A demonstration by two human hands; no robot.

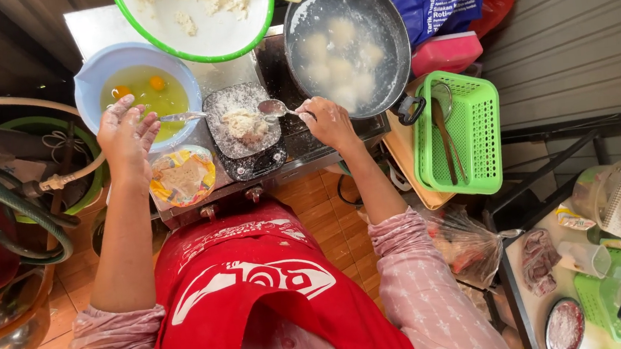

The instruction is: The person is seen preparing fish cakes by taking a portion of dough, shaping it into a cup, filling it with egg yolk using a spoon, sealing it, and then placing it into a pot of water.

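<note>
holding a spoon (pixel 273 108) in my right hand (pixel 328 121), fingers closed on its handle, i keep its bowl pointing left over the dough lump (pixel 243 122) on the floured scale (pixel 243 130). my left hand (pixel 125 134) pinches a second spoon (pixel 183 117), tip aimed right at that same lump. pan (pixel 346 40) of dough balls sits just beyond my right hand; egg bowl (pixel 137 86) crowds the left.
</note>
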